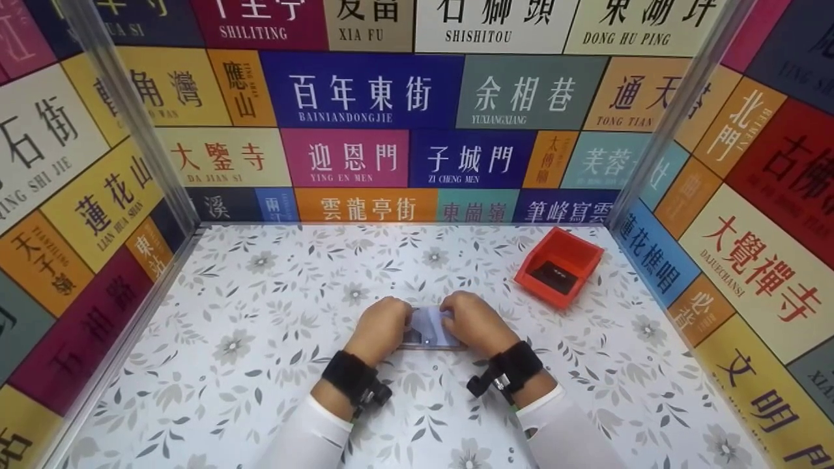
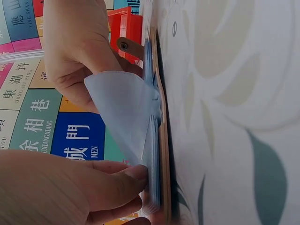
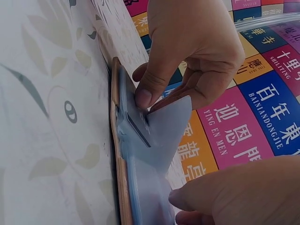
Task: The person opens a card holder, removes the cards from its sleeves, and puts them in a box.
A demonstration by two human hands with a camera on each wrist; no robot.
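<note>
A: Wallet's position?
B: We have the wallet [image 1: 433, 329] at the centre of the head frame, a little below the middle, over the flowered table [image 1: 260, 306].

A: Its lie?
B: Long axis crosswise, left to right in the head view. In the left wrist view we see it edge-on, running top to bottom; in the right wrist view also near vertical, its top leaning left. A brown strap [image 2: 131, 48] juts toward the frame's left near the wallet's upper end in the left wrist view.

A: Pages?
B: One clear sleeve [image 3: 173, 124] stands up, curved, between the hands. A dark card [image 3: 135, 123] shows under the left thumb; we cannot tell whether it sits inside a sleeve.

A: Hands?
B: Both forearms rise from the bottom of the head frame and converge, backs of the hands uppermost. We note the left hand [image 1: 383, 330] pinching the wallet's left part, thumb on the sleeves and card. The right hand [image 1: 477, 320] grips the right end, fingers curled in, some tips hidden from us. Each wrist wears a black band [image 1: 348, 376].

A: Elsewhere?
B: Right of centre, higher in the head frame, we log a red bin [image 1: 583, 251], tilted in the view, with a black item [image 1: 552, 277] inside.
</note>
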